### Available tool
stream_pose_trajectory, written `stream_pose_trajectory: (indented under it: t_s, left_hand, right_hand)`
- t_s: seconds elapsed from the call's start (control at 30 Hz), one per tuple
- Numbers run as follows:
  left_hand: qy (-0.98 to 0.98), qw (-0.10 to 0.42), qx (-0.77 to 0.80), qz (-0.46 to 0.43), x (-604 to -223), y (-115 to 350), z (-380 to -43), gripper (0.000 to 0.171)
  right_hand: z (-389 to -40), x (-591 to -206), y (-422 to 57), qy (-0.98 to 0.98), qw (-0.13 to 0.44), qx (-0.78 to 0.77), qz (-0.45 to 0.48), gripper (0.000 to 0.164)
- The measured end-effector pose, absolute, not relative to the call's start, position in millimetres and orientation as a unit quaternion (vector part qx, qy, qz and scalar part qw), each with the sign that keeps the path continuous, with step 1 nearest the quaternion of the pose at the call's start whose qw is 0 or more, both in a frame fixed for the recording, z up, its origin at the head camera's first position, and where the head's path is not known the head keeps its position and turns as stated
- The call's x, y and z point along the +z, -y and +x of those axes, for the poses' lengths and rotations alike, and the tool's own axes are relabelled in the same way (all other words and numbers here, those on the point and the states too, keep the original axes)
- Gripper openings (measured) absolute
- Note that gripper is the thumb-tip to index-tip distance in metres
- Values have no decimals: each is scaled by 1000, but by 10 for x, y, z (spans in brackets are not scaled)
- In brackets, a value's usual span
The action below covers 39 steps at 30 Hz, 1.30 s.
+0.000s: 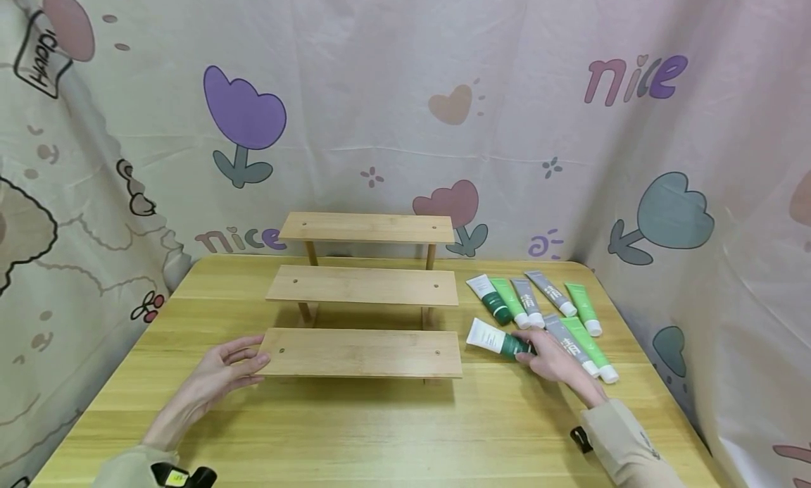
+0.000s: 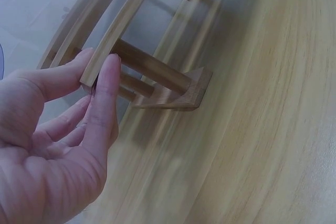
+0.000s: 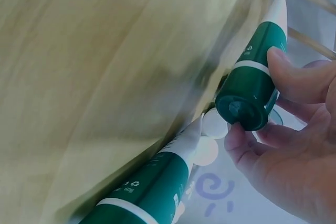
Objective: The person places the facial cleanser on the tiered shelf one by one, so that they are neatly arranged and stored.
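Note:
A three-tier wooden display stand stands at the middle of the table. My left hand pinches the left end of its lowest board, thumb on one face and index finger on the other. My right hand holds a white and dark green squeeze tube near its cap, with thumb and fingers round it in the right wrist view. A second white and dark green tube lies close by. Light green tubes and grey tubes lie around my right hand.
The wooden table runs back to a printed curtain, which also hangs along both sides. Behind the lowest board rise the middle board and the top board. The tubes lie close together right of the stand.

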<state>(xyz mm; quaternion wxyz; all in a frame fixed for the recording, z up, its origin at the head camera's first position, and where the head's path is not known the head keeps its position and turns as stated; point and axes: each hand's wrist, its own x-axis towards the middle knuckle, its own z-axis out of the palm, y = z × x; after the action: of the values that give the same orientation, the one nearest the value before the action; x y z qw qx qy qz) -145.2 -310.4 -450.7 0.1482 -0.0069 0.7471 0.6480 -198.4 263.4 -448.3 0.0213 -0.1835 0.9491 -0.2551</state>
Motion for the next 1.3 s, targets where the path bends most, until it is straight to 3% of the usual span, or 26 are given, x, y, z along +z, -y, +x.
stream_pose_trajectory:
  t_s: [0.67, 1.3]
  left_hand:
    - [-748, 147, 648, -9, -4494, 3085, -1448, 75]
    - [-742, 150, 654, -11, -4490, 3095, -1448, 75]
  right_hand:
    - [-2123, -4381, -2567, -944, -42, -292, -148, 43]
    - [-2357, -4074, -2371, -913, -37, -389, -118, 44]
